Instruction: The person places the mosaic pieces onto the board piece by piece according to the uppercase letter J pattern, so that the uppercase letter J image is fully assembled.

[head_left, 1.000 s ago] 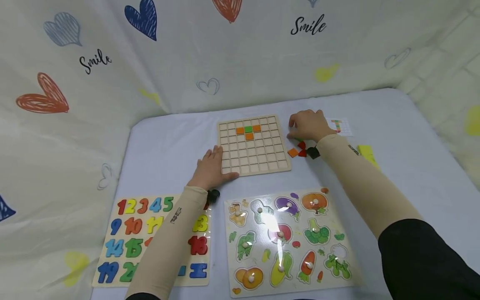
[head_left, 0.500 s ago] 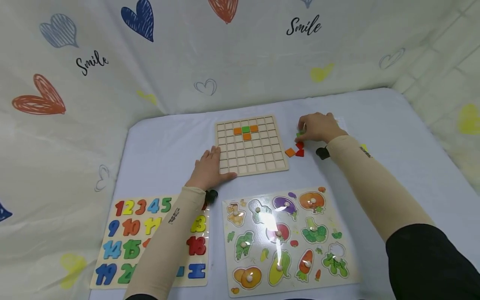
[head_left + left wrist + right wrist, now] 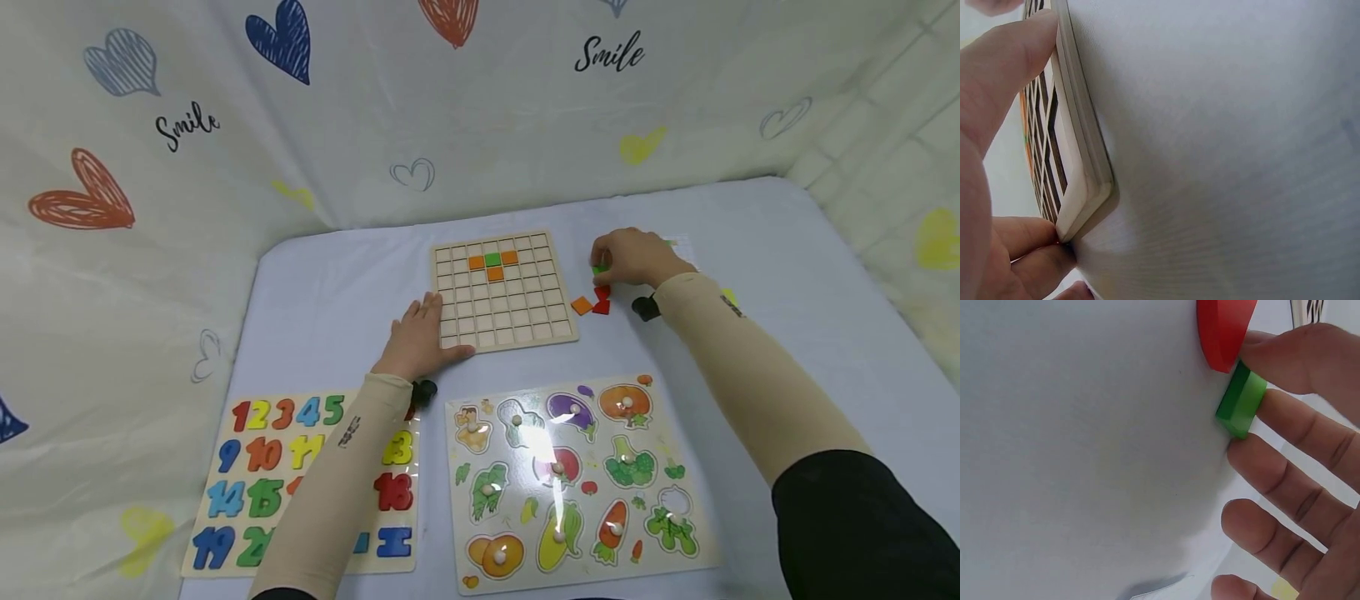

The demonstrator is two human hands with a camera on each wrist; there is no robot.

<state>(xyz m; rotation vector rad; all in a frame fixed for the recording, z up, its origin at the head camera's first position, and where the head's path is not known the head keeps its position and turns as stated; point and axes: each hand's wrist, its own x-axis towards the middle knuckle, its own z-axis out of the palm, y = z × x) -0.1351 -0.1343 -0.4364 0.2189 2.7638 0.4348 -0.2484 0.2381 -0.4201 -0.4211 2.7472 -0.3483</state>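
My left hand (image 3: 415, 340) rests against the near left corner of a wooden grid board (image 3: 517, 317), fingers spread along its left side. The left wrist view shows the thumb on the front edge of the board (image 3: 1075, 137). Toward the board's top lie orange tiles (image 3: 496, 273) and one green tile (image 3: 492, 259), set in its squares. To the right of the board, my right hand (image 3: 637, 257) pinches a loose green tile (image 3: 1242, 403) between thumb and fingers, low over the cloth. A red piece (image 3: 1225, 328) stands close beside that tile.
Near the right hand lie red pieces (image 3: 601, 307) and a loose orange tile (image 3: 581, 306). A printed pattern card (image 3: 684, 250) is partly hidden behind that hand. In front stand a number puzzle (image 3: 262, 454) under the left forearm and a vegetable puzzle (image 3: 585, 492).
The right hand has shifted slightly right and drawn back toward me, and the green tile now shows between its fingertips. The left hand keeps its place at the board.
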